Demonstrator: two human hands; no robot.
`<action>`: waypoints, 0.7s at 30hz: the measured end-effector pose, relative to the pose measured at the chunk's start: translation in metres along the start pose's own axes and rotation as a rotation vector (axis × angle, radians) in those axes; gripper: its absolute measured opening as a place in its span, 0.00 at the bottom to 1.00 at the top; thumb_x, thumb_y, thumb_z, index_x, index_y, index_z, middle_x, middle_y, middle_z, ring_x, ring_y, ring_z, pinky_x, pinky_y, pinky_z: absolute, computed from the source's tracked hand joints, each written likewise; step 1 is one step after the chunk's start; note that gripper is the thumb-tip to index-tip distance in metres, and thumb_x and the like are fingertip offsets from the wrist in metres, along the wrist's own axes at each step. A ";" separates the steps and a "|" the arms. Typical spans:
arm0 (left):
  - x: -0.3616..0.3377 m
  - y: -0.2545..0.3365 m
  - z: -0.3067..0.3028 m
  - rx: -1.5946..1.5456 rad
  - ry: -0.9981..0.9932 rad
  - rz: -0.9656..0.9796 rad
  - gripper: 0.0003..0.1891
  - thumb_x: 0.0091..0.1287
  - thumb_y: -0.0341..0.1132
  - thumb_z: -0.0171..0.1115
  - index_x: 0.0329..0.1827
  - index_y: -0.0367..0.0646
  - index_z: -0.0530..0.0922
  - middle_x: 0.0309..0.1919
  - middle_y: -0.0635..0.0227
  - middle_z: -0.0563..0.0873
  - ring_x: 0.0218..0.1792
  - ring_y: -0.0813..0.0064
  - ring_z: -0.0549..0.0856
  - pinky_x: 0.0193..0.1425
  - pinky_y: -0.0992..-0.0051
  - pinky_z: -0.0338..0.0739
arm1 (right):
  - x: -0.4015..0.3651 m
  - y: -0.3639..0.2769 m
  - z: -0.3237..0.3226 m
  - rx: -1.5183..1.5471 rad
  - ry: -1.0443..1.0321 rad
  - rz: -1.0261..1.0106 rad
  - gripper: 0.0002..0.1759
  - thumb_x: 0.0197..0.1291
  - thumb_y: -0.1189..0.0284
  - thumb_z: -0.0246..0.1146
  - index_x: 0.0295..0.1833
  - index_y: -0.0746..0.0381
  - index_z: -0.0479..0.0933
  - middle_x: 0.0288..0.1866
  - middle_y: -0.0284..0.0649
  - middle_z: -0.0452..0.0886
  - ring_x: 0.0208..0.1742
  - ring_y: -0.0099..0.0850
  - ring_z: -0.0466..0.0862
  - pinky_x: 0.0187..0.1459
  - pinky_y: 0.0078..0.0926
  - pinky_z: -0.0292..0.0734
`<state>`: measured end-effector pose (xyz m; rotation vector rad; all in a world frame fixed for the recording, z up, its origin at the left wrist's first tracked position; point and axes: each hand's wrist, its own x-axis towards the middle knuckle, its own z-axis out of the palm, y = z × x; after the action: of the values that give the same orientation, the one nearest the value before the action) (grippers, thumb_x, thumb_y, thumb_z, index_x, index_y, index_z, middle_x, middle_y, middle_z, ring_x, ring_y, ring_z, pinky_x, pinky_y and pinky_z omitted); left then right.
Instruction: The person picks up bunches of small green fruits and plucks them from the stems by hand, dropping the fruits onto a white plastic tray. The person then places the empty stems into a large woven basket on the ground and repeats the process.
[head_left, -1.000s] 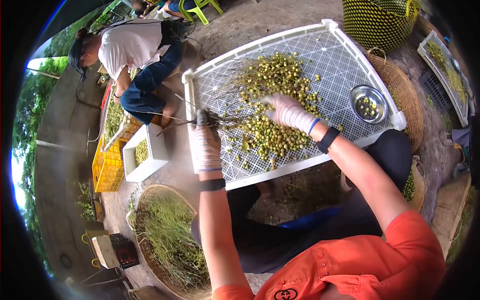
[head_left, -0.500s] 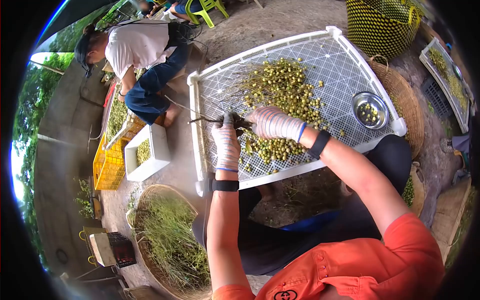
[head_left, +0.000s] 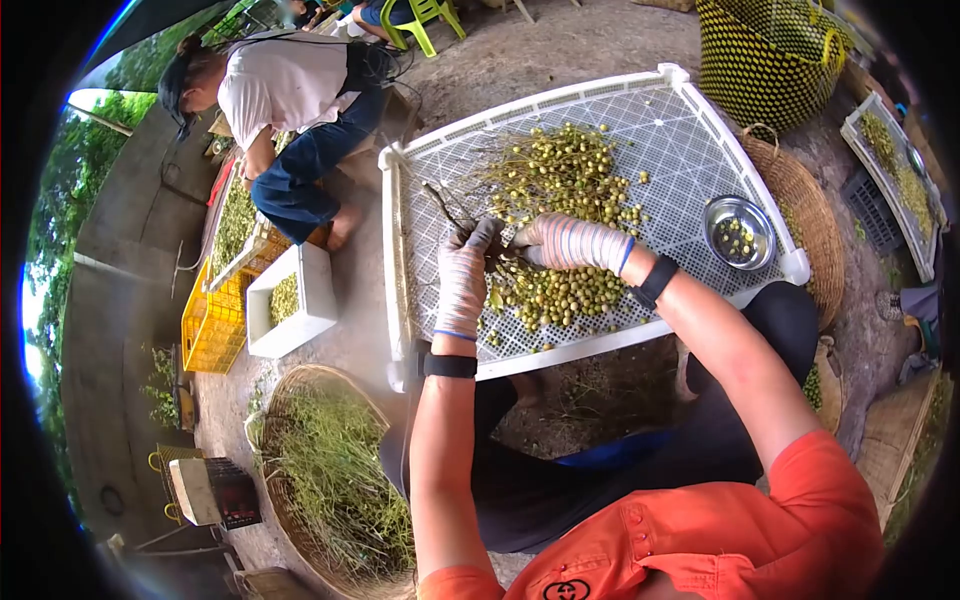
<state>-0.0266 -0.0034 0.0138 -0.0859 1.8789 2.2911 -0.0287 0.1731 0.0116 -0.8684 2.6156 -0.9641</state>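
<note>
My left hand (head_left: 465,275), in a striped glove with grey fingertips, is closed around a dark twig (head_left: 447,212) that sticks up past the fingers. My right hand (head_left: 572,243), gloved alike, is closed close beside it, its fingertips hidden by blur; what it grips is too small to name. Both are over a white perforated tray (head_left: 430,160). Small yellow-green fruits (head_left: 560,297) lie in a pile under and beyond my hands, with thin stems (head_left: 500,178) at the pile's upper left. A metal bowl (head_left: 740,232) with a few fruits stands on the tray's right side.
At the upper left a person (head_left: 290,110) sits bent over, near a yellow crate (head_left: 213,325) and a white box (head_left: 318,310). A basket of green stems (head_left: 335,470) stands lower left. At right are a wicker basket (head_left: 815,215) and a black-yellow basket (head_left: 755,70).
The twig in my left hand has turned from pointing left to pointing up and left. My right hand has shifted slightly right, and the view has moved a little.
</note>
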 end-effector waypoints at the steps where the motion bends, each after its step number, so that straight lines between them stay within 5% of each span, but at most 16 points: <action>1: 0.003 -0.006 0.002 -0.008 0.056 0.053 0.08 0.61 0.35 0.64 0.38 0.40 0.81 0.30 0.70 0.84 0.24 0.81 0.79 0.28 0.81 0.74 | 0.002 -0.001 0.001 -0.074 0.006 0.037 0.13 0.55 0.68 0.55 0.43 0.61 0.77 0.38 0.48 0.81 0.42 0.47 0.80 0.44 0.39 0.74; 12: 0.001 0.014 0.000 -0.151 0.300 0.174 0.05 0.59 0.32 0.64 0.34 0.40 0.81 0.20 0.73 0.80 0.17 0.84 0.74 0.21 0.83 0.66 | -0.014 0.002 -0.007 -0.194 0.209 0.189 0.16 0.60 0.60 0.53 0.41 0.61 0.77 0.36 0.47 0.81 0.39 0.46 0.80 0.43 0.41 0.74; 14: 0.002 0.018 -0.001 -0.156 0.379 0.268 0.06 0.59 0.32 0.64 0.35 0.40 0.81 0.20 0.72 0.80 0.16 0.82 0.74 0.21 0.82 0.67 | -0.012 -0.008 -0.016 -0.322 -0.032 0.342 0.18 0.61 0.58 0.52 0.41 0.61 0.78 0.36 0.47 0.81 0.40 0.46 0.80 0.44 0.42 0.74; 21: -0.001 0.030 -0.020 -0.297 0.409 0.254 0.07 0.59 0.31 0.64 0.38 0.41 0.79 0.29 0.69 0.83 0.24 0.79 0.78 0.29 0.79 0.73 | -0.010 0.007 -0.001 -0.086 0.118 0.179 0.19 0.62 0.57 0.50 0.46 0.60 0.76 0.40 0.47 0.81 0.45 0.45 0.80 0.49 0.41 0.72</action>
<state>-0.0323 -0.0292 0.0391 -0.4054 1.7838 2.9000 -0.0240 0.1840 0.0076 -0.5987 2.7955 -0.8855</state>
